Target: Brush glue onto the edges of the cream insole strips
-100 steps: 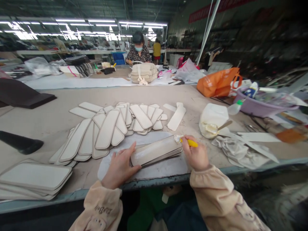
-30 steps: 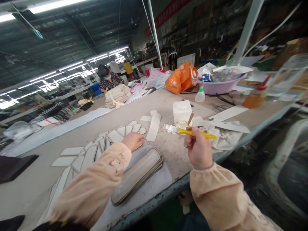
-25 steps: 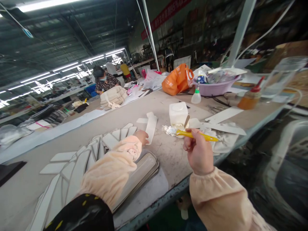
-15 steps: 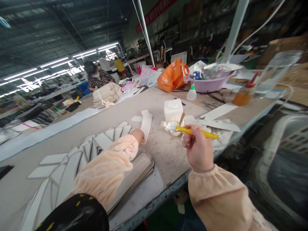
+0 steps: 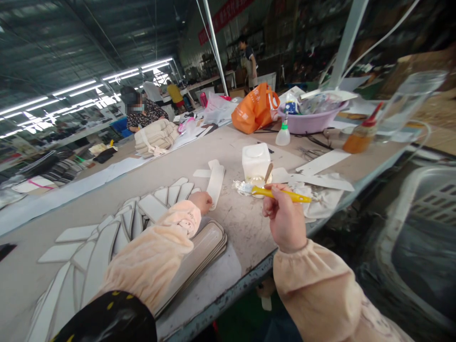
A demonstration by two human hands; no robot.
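My right hand (image 5: 288,221) is closed around a yellow-handled brush (image 5: 281,194). White paste coats its bristles, which point left, just in front of a square white container (image 5: 256,159). A thin brown stick (image 5: 268,173) leans beside that container. My left hand (image 5: 202,202) is closed at the lower end of a pale flat strip (image 5: 216,183), its fingertips mostly hidden. That strip lies across another short pale piece (image 5: 201,173). Beneath my left forearm is a stack of long rounded pieces (image 5: 206,244). To its left, several similar pieces (image 5: 103,247) lie overlapping in a fan.
Farther back stand an orange bag (image 5: 254,109), a purple basin (image 5: 313,118), a small squeeze bottle (image 5: 283,135) and an amber bottle (image 5: 359,137). A plastic crate (image 5: 388,228) is beyond the table edge (image 5: 228,301) at right. A co-worker (image 5: 142,111) sits across the table.
My right hand has moved a little left with the brush. My left hand stays at the strip. Another person now shows in the background, and the view has shifted slightly.
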